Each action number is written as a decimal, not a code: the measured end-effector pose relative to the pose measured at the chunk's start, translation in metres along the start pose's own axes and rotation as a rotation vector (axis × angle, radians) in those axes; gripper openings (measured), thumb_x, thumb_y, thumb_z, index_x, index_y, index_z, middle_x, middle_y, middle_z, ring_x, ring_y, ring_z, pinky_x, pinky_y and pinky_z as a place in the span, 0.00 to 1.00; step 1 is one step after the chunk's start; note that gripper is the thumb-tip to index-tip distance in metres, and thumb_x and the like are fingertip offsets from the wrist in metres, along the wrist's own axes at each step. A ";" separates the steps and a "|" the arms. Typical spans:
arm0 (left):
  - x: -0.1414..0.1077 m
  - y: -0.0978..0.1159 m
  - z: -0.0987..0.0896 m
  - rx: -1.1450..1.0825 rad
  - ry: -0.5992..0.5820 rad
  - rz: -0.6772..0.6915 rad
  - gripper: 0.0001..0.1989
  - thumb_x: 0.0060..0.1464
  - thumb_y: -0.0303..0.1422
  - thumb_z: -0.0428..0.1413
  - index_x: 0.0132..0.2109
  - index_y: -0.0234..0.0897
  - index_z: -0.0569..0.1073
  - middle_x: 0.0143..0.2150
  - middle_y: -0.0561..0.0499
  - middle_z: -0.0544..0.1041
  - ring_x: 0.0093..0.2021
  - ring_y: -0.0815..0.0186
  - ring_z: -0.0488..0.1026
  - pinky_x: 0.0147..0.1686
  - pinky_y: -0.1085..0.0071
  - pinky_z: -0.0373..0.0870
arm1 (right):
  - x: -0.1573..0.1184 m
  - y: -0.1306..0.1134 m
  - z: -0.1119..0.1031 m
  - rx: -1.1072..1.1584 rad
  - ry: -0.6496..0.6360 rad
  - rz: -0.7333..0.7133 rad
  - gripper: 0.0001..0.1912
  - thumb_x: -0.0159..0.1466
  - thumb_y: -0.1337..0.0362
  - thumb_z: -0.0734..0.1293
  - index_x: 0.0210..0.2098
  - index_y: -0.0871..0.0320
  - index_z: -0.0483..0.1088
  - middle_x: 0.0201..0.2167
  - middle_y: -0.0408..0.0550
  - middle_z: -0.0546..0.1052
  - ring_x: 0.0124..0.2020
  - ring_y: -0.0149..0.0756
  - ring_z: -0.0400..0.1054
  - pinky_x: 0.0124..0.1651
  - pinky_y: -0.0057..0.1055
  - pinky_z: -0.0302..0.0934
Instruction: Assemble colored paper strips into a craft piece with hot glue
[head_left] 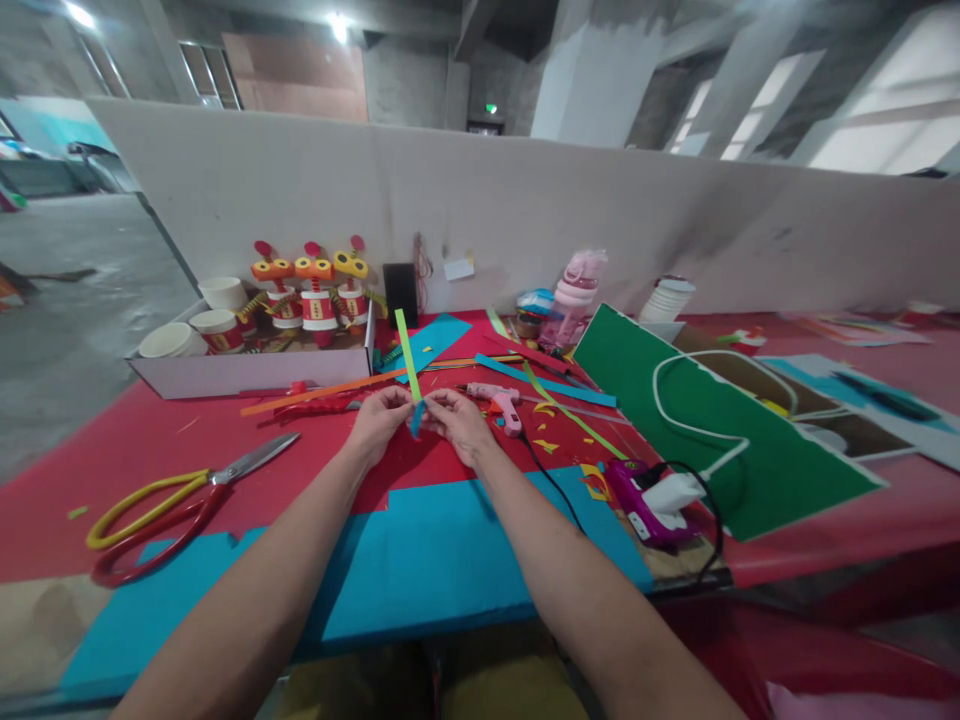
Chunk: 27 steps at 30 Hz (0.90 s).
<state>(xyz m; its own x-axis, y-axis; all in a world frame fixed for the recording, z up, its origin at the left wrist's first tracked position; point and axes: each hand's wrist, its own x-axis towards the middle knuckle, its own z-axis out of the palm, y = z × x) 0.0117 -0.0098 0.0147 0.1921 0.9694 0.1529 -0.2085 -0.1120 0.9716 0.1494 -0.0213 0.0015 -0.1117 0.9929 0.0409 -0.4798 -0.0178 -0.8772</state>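
Over the red-covered table, my left hand (377,424) and my right hand (463,425) meet at a yellow-green paper strip (407,350) and a short blue paper strip (416,420). Both hands pinch the strips where they cross; the green one points up and away, the blue one hangs down. How they are joined is hidden by the fingers. Just right of my right hand lies a pink hot glue gun (501,402). To the left of my left hand rest large scissors (202,500) with yellow and red handles, and red-handled pliers (319,404).
A white box (255,375) holds paper cups and three cup figures (317,300) at back left. A purple power strip (649,510) with plugs and a green board (720,440) stand right. A pink bottle (576,300) stands behind. Blue sheets (442,560) cover the front edge.
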 end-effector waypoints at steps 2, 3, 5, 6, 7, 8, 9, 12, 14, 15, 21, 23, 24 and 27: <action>0.000 0.000 0.000 0.014 -0.003 -0.010 0.14 0.35 0.37 0.65 0.26 0.33 0.70 0.20 0.53 0.71 0.21 0.72 0.66 0.23 0.75 0.63 | 0.000 0.000 0.000 0.002 -0.005 -0.007 0.19 0.44 0.56 0.75 0.29 0.59 0.69 0.22 0.40 0.72 0.24 0.28 0.69 0.36 0.33 0.69; 0.001 0.000 -0.001 0.019 -0.002 -0.014 0.14 0.35 0.37 0.66 0.26 0.33 0.70 0.20 0.53 0.71 0.21 0.72 0.66 0.23 0.75 0.63 | 0.000 0.000 0.000 0.000 -0.008 -0.009 0.19 0.44 0.56 0.75 0.29 0.59 0.69 0.22 0.40 0.72 0.24 0.28 0.69 0.36 0.33 0.69; 0.002 -0.001 -0.003 0.036 0.004 -0.019 0.15 0.35 0.37 0.66 0.26 0.33 0.71 0.21 0.53 0.72 0.21 0.71 0.67 0.23 0.75 0.64 | -0.001 0.000 0.000 -0.015 -0.007 -0.008 0.18 0.44 0.56 0.75 0.29 0.59 0.68 0.21 0.39 0.72 0.24 0.28 0.69 0.37 0.33 0.69; 0.002 -0.002 -0.004 0.045 0.009 -0.019 0.15 0.35 0.38 0.66 0.25 0.32 0.72 0.21 0.52 0.72 0.21 0.71 0.68 0.23 0.75 0.64 | -0.001 -0.001 0.000 -0.026 0.000 -0.008 0.18 0.43 0.57 0.75 0.29 0.58 0.68 0.21 0.39 0.72 0.25 0.28 0.69 0.37 0.33 0.69; 0.003 -0.003 -0.005 0.051 0.012 -0.018 0.15 0.35 0.38 0.66 0.26 0.32 0.72 0.22 0.51 0.73 0.22 0.70 0.68 0.23 0.75 0.65 | -0.002 -0.001 0.000 -0.036 0.008 -0.009 0.18 0.43 0.57 0.75 0.28 0.58 0.68 0.21 0.38 0.72 0.25 0.28 0.69 0.37 0.33 0.69; 0.004 -0.005 -0.006 0.051 0.012 -0.017 0.15 0.35 0.38 0.66 0.26 0.32 0.73 0.22 0.51 0.73 0.22 0.70 0.68 0.23 0.74 0.65 | -0.002 -0.001 0.001 -0.046 0.015 -0.011 0.18 0.43 0.57 0.75 0.29 0.58 0.68 0.22 0.38 0.72 0.25 0.28 0.69 0.37 0.33 0.69; 0.004 -0.006 -0.007 0.045 0.009 -0.016 0.15 0.35 0.38 0.66 0.26 0.32 0.73 0.22 0.50 0.74 0.21 0.70 0.69 0.24 0.73 0.66 | -0.002 -0.001 0.001 -0.056 0.027 -0.017 0.18 0.43 0.57 0.75 0.29 0.58 0.68 0.22 0.39 0.72 0.25 0.28 0.69 0.37 0.33 0.69; 0.004 -0.008 -0.008 0.004 -0.013 -0.024 0.15 0.35 0.38 0.66 0.27 0.31 0.75 0.21 0.49 0.74 0.21 0.68 0.69 0.24 0.72 0.67 | -0.002 -0.001 0.002 -0.094 0.067 -0.045 0.18 0.43 0.57 0.75 0.28 0.59 0.69 0.23 0.39 0.73 0.24 0.27 0.68 0.35 0.32 0.69; 0.003 -0.007 -0.007 -0.015 -0.020 -0.030 0.15 0.35 0.37 0.66 0.28 0.31 0.76 0.21 0.49 0.75 0.21 0.67 0.70 0.24 0.71 0.67 | -0.001 -0.001 0.002 -0.123 0.092 -0.056 0.17 0.43 0.57 0.74 0.29 0.59 0.70 0.22 0.40 0.73 0.24 0.27 0.68 0.34 0.31 0.69; 0.003 -0.007 -0.006 -0.019 -0.017 -0.035 0.15 0.34 0.37 0.66 0.28 0.31 0.76 0.22 0.48 0.75 0.21 0.67 0.70 0.24 0.71 0.68 | -0.001 -0.001 0.001 -0.135 0.098 -0.056 0.17 0.44 0.57 0.74 0.29 0.60 0.71 0.22 0.40 0.73 0.24 0.27 0.68 0.34 0.30 0.69; 0.002 -0.006 -0.006 -0.026 0.012 -0.057 0.14 0.33 0.37 0.67 0.27 0.31 0.75 0.21 0.49 0.75 0.20 0.68 0.70 0.22 0.71 0.67 | 0.000 0.000 0.001 -0.172 0.089 -0.056 0.14 0.46 0.58 0.73 0.30 0.60 0.74 0.22 0.42 0.74 0.25 0.29 0.69 0.36 0.31 0.69; 0.003 -0.007 -0.007 -0.032 0.015 -0.044 0.15 0.32 0.37 0.67 0.27 0.31 0.76 0.22 0.49 0.75 0.21 0.68 0.70 0.23 0.71 0.67 | 0.000 0.000 0.001 -0.158 0.079 -0.047 0.15 0.45 0.59 0.74 0.30 0.60 0.74 0.22 0.42 0.74 0.26 0.30 0.70 0.37 0.33 0.69; 0.003 -0.007 -0.008 -0.030 0.013 -0.040 0.15 0.32 0.37 0.67 0.27 0.31 0.76 0.22 0.49 0.75 0.21 0.68 0.71 0.23 0.71 0.68 | -0.001 0.000 0.001 -0.150 0.075 -0.042 0.15 0.45 0.60 0.74 0.30 0.60 0.74 0.22 0.42 0.75 0.26 0.30 0.70 0.38 0.33 0.69; 0.004 -0.008 -0.008 -0.030 0.010 -0.044 0.15 0.32 0.37 0.67 0.28 0.30 0.77 0.23 0.48 0.76 0.22 0.67 0.71 0.25 0.70 0.69 | -0.001 0.000 0.001 -0.148 0.079 -0.043 0.14 0.44 0.60 0.74 0.29 0.61 0.74 0.23 0.42 0.75 0.26 0.29 0.70 0.38 0.33 0.69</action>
<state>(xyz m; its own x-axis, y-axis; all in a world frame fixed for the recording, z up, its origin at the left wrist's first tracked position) 0.0065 -0.0036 0.0066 0.1921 0.9754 0.1084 -0.2285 -0.0630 0.9715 0.1485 -0.0220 0.0022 -0.0220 0.9986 0.0472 -0.3483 0.0366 -0.9367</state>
